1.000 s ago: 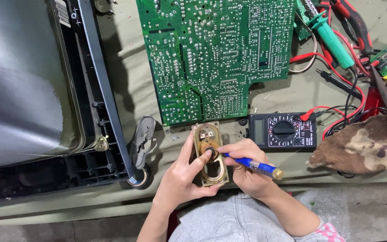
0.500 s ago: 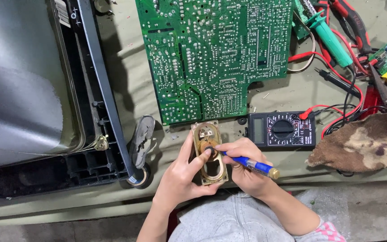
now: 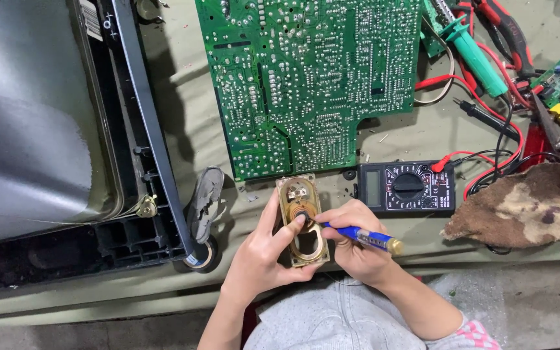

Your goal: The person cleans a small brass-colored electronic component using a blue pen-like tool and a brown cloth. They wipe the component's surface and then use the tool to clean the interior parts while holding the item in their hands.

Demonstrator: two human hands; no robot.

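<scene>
Both of my hands were busy with one small part: my left hand [image 3: 264, 256] cupped an oval brass-coloured speaker frame [image 3: 302, 220] from below and from the side, thumb pressed on its round centre, while my right hand [image 3: 356, 243] closed around a blue-handled tool [image 3: 361, 236] whose tip met that same centre. Just beyond the frame lay a large green circuit board [image 3: 309, 84], solder side up, nearly touching its far end. Beside my right knuckles sat a black multimeter [image 3: 408, 188], its red and black leads [image 3: 487, 159] trailing away toward a brown mottled rag [image 3: 526, 207]. Off my left wrist stood a roll of tape [image 3: 199, 258] and a worn grey scrap [image 3: 206, 202], against the black frame of a television casing [image 3: 144, 129].
</scene>
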